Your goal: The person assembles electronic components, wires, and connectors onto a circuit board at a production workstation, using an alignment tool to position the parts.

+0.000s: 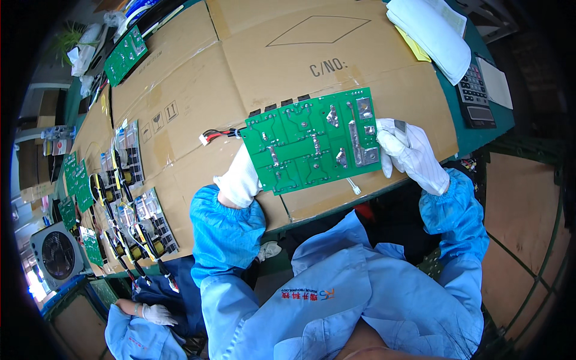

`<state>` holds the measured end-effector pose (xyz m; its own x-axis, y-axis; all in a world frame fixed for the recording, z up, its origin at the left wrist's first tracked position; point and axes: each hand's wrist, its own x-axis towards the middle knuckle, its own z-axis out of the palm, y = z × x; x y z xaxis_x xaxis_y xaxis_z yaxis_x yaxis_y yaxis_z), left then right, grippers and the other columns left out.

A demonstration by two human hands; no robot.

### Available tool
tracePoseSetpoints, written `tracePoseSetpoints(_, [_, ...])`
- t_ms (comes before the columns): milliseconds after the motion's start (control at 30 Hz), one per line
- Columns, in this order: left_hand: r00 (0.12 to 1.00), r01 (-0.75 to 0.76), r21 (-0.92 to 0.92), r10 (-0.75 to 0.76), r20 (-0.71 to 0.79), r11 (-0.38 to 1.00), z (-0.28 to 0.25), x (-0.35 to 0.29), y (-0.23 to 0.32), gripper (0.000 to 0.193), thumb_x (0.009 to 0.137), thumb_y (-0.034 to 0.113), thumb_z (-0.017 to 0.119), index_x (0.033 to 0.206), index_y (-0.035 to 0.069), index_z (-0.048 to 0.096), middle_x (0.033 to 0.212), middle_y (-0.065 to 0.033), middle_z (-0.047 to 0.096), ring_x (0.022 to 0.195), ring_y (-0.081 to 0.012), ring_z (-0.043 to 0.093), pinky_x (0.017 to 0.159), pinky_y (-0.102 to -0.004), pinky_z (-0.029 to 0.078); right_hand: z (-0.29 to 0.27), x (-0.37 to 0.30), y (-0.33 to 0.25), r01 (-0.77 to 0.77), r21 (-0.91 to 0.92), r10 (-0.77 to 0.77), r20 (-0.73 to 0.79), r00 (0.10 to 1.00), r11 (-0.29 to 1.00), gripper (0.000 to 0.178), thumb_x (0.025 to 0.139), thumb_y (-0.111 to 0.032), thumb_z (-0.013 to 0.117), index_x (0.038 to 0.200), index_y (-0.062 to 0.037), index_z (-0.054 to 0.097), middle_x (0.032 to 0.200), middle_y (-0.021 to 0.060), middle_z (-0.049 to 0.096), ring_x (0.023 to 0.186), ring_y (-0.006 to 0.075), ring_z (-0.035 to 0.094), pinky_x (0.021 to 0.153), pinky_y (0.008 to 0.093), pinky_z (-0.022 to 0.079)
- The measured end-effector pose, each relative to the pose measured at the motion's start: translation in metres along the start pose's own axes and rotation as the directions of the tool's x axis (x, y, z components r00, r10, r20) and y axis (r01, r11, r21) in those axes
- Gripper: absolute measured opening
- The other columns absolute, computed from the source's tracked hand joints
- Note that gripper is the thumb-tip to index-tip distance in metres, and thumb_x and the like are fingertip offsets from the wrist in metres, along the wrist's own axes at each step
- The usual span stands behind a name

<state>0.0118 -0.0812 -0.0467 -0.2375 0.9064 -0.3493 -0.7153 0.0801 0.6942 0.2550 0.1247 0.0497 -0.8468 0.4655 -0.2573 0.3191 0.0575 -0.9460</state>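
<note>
A green circuit board point(294, 144) is held up above the cardboard, solder side facing me, with shiny solder patches across it. My left hand point(241, 180), in a white glove, grips its left end; the fingers are hidden behind the board. At the right edge, my right hand point(409, 147), in a white striped glove, pinches the board. Dark parts poke out along the board's far edge. A bundle of red and black wires with a white connector point(204, 139) sticks out to the left, and a small white plug point(355, 187) hangs below the near edge.
Flattened cardboard point(270, 66) covers the table. At left lie several assembled boards point(147, 222) with yellow-black coils, plus green boards point(77, 180). Another green board point(126, 55) is far left. A calculator point(474, 93) and white cloth point(433, 36) are far right. A co-worker's gloved hand point(159, 314) is lower left.
</note>
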Motion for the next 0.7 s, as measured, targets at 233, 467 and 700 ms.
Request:
tracePoseSetpoints(233, [0.998, 0.057, -0.146, -0.051, 0.046, 0.988, -0.001, -0.001, 0.001, 0.033, 0.103, 0.017, 0.042, 0.132, 0.003, 0.049, 0.122, -0.0085, 0.059, 0.103, -0.0181, 0.06, 0.084, -0.0313, 0.053, -0.001, -0.002, -0.008, 0.009, -0.031, -0.008, 0.025, 1.0, 0.999, 0.042, 0.1, -0.029, 0.048, 0.126, 0.0038, 0.054, 0.058, 0.0072, 0.054, 0.052, 0.0143, 0.053, 0.06, 0.0287, 0.042])
tracePoseSetpoints(467, [0.994, 0.057, -0.207, -0.036, 0.106, 0.977, 0.004, 0.0, 0.001, 0.032, 0.102, 0.019, 0.045, 0.128, 0.002, 0.052, 0.118, -0.0095, 0.061, 0.099, -0.0182, 0.063, 0.078, -0.0317, 0.056, 0.0, 0.0, -0.009, -0.08, 0.02, 0.08, -0.007, 0.997, 0.997, 0.047, 0.096, -0.041, 0.05, 0.119, 0.0002, 0.056, 0.06, 0.0054, 0.054, 0.046, 0.0092, 0.044, 0.045, 0.0248, 0.028])
tracePoseSetpoints(700, [0.992, 0.114, -0.306, -0.093, 0.084, 0.945, 0.005, 0.002, 0.003, 0.032, 0.102, 0.021, 0.045, 0.128, 0.002, 0.052, 0.116, -0.0101, 0.062, 0.098, -0.0187, 0.064, 0.078, -0.0312, 0.057, 0.001, 0.002, -0.01, -0.098, 0.053, 0.099, -0.023, 0.995, 0.994, 0.047, 0.096, -0.04, 0.05, 0.12, 0.0006, 0.057, 0.07, 0.0043, 0.057, 0.049, 0.0091, 0.049, 0.044, 0.0225, 0.029])
